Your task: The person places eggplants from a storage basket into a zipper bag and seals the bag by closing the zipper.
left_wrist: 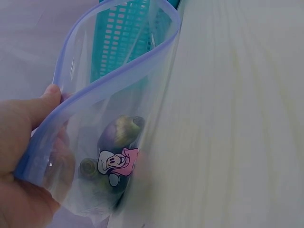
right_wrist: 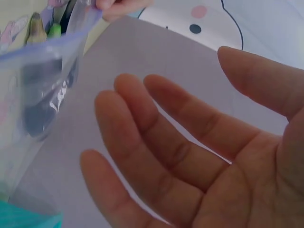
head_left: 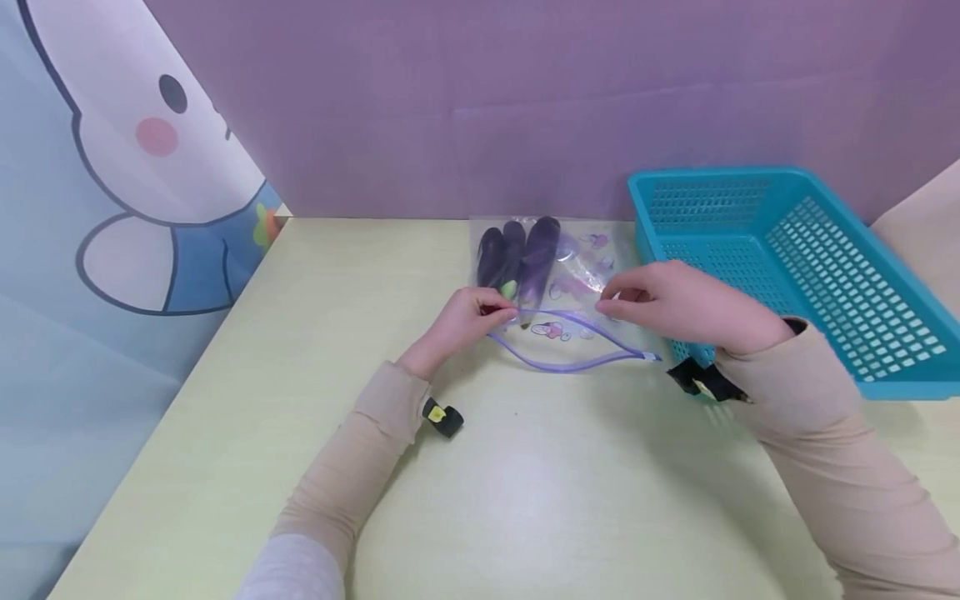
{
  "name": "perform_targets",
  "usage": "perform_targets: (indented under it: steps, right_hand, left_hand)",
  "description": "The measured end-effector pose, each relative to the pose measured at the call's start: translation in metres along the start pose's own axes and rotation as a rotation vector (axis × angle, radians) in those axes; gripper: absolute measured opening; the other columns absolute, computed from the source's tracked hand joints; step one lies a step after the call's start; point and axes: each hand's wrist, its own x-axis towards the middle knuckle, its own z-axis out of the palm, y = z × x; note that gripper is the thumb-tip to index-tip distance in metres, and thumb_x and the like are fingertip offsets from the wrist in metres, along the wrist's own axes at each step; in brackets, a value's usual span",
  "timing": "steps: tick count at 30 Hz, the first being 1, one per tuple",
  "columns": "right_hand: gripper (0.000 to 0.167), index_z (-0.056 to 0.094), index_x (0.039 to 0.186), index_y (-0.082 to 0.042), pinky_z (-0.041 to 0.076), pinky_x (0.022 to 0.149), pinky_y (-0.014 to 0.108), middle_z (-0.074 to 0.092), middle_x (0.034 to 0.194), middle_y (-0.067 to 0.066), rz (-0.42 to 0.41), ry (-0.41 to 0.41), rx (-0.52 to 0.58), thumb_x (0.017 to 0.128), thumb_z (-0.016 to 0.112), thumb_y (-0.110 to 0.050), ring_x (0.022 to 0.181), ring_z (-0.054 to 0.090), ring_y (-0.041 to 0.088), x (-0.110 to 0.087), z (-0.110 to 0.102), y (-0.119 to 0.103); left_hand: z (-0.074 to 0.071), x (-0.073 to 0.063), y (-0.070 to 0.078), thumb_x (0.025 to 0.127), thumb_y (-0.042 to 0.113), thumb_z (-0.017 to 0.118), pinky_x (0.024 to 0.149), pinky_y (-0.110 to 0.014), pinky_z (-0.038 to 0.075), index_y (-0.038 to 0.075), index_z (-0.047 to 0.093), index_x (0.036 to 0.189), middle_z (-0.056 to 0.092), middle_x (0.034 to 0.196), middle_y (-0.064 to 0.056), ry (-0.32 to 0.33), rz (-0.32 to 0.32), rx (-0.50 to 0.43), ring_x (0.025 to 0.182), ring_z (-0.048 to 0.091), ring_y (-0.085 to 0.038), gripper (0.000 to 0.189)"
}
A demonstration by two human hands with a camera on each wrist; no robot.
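A clear zip bag point(head_left: 581, 287) with a purple seal and printed cartoon figures lies toward the back of the table, its mouth spread apart. Several dark purple eggplants point(head_left: 540, 258) are inside, side by side at its left. My left hand point(head_left: 468, 325) pinches the left end of the bag's mouth between thumb and fingers; the left wrist view shows the thumb on the seal and the eggplants' stem ends point(left_wrist: 126, 130) below. My right hand point(head_left: 675, 302) is above the bag's right side, fingers loosely bent and apart, with nothing in it, as the right wrist view shows.
A blue-green plastic basket point(head_left: 791, 179) stands at the right, close beside the bag, with no contents visible. A purple cloth point(head_left: 450, 108) hangs behind the pale table point(head_left: 487, 500). A light blue cartoon-printed sheet point(head_left: 45, 358) hangs along the left edge.
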Motion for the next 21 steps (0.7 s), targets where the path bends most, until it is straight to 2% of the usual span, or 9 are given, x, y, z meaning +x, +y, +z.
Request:
perform_targets:
  steps: [4, 7, 12, 15, 21]
  right_hand:
    - [0.033, 0.064, 0.117, -0.008, 0.042, 0.061, 0.033, 0.065, 0.092, 0.003, 0.02, 0.015, 0.028, 0.097, 0.053, -0.032, 0.074, 0.051, 0.019, 0.0, -0.009, 0.01]
    - [0.037, 0.062, 0.119, -0.006, 0.047, 0.072, 0.038, 0.066, 0.099, 0.005, 0.028, 0.025, 0.049, 0.098, 0.05, -0.034, 0.089, 0.057, 0.02, 0.002, -0.014, 0.019]
    - [0.044, 0.058, 0.124, -0.003, 0.049, 0.086, 0.048, 0.066, 0.106, 0.008, 0.046, 0.014, 0.105, 0.099, 0.048, -0.038, 0.098, 0.061, 0.024, 0.003, -0.02, 0.032]
    - [0.048, 0.056, 0.126, -0.002, 0.049, 0.089, 0.046, 0.066, 0.106, 0.008, 0.057, 0.007, 0.141, 0.099, 0.046, -0.041, 0.1, 0.062, 0.024, 0.004, -0.025, 0.04]
    - [0.05, 0.052, 0.131, -0.003, 0.051, 0.087, 0.032, 0.065, 0.106, 0.006, 0.104, 0.001, 0.247, 0.099, 0.045, -0.042, 0.098, 0.062, 0.016, 0.007, -0.033, 0.055]
  left_hand:
    - [-0.001, 0.0, 0.001, 0.087, 0.007, 0.067, 0.058, -0.018, 0.044, -0.002, 0.072, 0.095, 0.067, 0.083, -0.014, -0.003, -0.008, 0.0, 0.064, 0.051, -0.008, 0.013]
    - [-0.001, 0.0, 0.001, 0.087, 0.007, 0.067, 0.058, -0.018, 0.043, -0.001, 0.072, 0.095, 0.067, 0.083, -0.014, -0.003, -0.014, 0.0, 0.064, 0.051, -0.009, 0.013]
    - [-0.002, -0.001, 0.0, 0.087, 0.007, 0.066, 0.057, -0.018, 0.043, -0.002, 0.072, 0.095, 0.067, 0.082, -0.013, -0.002, -0.02, -0.001, 0.063, 0.05, -0.009, 0.013]
    - [-0.003, -0.001, 0.001, 0.088, 0.007, 0.066, 0.057, -0.018, 0.042, -0.002, 0.072, 0.095, 0.066, 0.08, -0.013, 0.0, -0.024, -0.004, 0.063, 0.049, -0.009, 0.013]
    - [-0.004, -0.001, 0.0, 0.088, 0.007, 0.066, 0.056, -0.018, 0.04, -0.002, 0.072, 0.094, 0.065, 0.078, -0.013, 0.001, -0.027, 0.0, 0.062, 0.048, -0.01, 0.013]
